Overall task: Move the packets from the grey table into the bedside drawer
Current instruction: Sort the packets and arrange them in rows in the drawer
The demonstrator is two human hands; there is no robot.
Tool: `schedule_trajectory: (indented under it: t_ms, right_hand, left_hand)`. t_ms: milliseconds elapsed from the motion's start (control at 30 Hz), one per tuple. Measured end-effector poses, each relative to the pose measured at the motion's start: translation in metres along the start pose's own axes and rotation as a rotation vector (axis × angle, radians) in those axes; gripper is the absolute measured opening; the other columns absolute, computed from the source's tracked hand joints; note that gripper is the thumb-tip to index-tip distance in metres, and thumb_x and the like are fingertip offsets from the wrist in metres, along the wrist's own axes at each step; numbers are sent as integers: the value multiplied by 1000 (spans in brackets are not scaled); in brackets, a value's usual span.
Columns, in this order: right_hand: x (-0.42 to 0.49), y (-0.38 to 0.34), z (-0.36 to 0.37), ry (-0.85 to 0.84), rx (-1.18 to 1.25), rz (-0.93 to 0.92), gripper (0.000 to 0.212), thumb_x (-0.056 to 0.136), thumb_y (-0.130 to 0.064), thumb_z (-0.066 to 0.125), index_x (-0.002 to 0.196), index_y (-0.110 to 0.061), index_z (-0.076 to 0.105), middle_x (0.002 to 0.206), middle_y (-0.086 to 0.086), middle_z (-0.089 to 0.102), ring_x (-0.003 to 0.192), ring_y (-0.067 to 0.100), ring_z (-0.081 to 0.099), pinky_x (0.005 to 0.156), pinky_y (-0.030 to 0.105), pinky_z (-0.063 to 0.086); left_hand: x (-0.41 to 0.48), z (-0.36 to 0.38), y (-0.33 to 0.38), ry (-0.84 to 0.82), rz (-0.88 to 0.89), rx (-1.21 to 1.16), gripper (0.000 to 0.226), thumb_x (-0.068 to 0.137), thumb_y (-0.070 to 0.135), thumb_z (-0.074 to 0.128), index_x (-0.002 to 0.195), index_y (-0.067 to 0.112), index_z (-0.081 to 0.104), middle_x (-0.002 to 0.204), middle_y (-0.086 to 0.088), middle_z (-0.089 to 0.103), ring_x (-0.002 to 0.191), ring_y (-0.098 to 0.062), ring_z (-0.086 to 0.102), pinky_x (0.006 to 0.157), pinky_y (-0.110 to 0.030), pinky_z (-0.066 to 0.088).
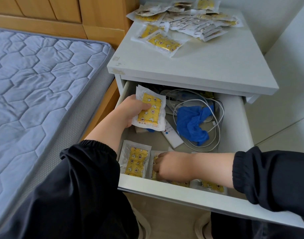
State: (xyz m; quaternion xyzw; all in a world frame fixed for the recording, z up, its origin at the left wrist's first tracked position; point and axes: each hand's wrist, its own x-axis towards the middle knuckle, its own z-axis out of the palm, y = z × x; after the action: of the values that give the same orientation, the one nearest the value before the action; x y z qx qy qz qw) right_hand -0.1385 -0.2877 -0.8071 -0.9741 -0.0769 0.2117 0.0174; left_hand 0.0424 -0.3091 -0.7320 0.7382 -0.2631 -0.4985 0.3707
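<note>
Three packets at least lie along the near wall of the open drawer [234,121]. The left packet [135,161] has its long axis running near to far and its yellow printed face up. The middle packet [152,159] is mostly covered by the right hand [170,167]. The right packet [210,185] has its long axis running left to right. A strip of yellow shows between the last two, and I cannot tell whether it is a fourth packet.

Farther back in the drawer are a crumpled blue glove [191,123], a tangle of white cables [216,121] and one white remote [172,135]. The remote lies aslant between the packets and the glove.

The left hand [130,109] holds one held packet [149,111] above the far left part of the drawer. The thumb is curled over the packet's yellow face and the fingers are hidden behind it. White edges behind it hint at more, but I cannot count them. Its long axis runs roughly near to far, tipped a little to the right at the far end, with the face turned upward.

The right hand's fingers are bent down, with the tips on the middle packet. Whether they pinch it or only press on it cannot be told.

On the grey table [208,66] above the drawer, a heap of packets [191,21] lies at the far edge, overlapping too much to count. Two more packets lie face up at the heap's near left side.
</note>
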Motion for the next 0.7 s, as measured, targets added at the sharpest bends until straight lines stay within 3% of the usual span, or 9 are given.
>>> schedule_trajectory:
  t_ms: [133,233,300,367,500,600,700]
  right_hand:
    - [-3,-4,2,-79,124,95,12,90,-12,56,96,-9,65,87,6,60,83,24,58,62,31,43]
    - [0,-3,-5,-87,298,192,21,95,-17,48,86,-7,65,78,7,61,72,23,59,66,36,50]
    - [7,6,-4,-16,415,289,25,97,-20,44,93,-8,66,87,8,63,77,22,59,72,36,51]
    - [13,15,-1,75,357,279,21,94,-19,47,100,-12,66,99,5,62,91,22,57,77,38,51]
    - [17,17,6,-1,132,147,31,83,-15,64,114,-14,64,119,3,58,114,23,46,93,39,44]
    - [19,13,5,38,80,129,40,81,-16,66,120,-13,60,123,4,56,115,24,45,96,36,37]
    - [20,10,4,28,107,147,33,84,-12,56,117,-12,61,119,5,56,112,24,45,94,34,35]
  left_hand:
    - [2,-1,-1,-7,-1,-13,49,88,17,68,133,23,50,117,-4,65,100,-25,66,87,-45,56]
    - [3,-2,-1,-8,-2,-16,49,88,17,68,132,23,51,115,-3,66,98,-25,67,85,-44,57]
    - [4,-3,-1,-13,3,-23,47,88,15,68,131,22,51,115,-4,66,98,-25,67,85,-45,56]
    - [4,-3,-1,-23,9,-46,44,88,13,67,129,20,53,115,-5,67,98,-25,67,85,-46,56]
    - [4,-3,-1,-22,16,-48,44,88,13,67,129,20,53,113,-4,67,97,-24,67,86,-46,56]
    - [4,-4,0,-18,17,-49,45,88,14,67,130,20,52,114,-4,67,98,-25,67,86,-46,56]
    - [4,-4,0,-17,15,-48,44,89,14,67,130,21,52,114,-4,66,97,-24,67,85,-44,56]
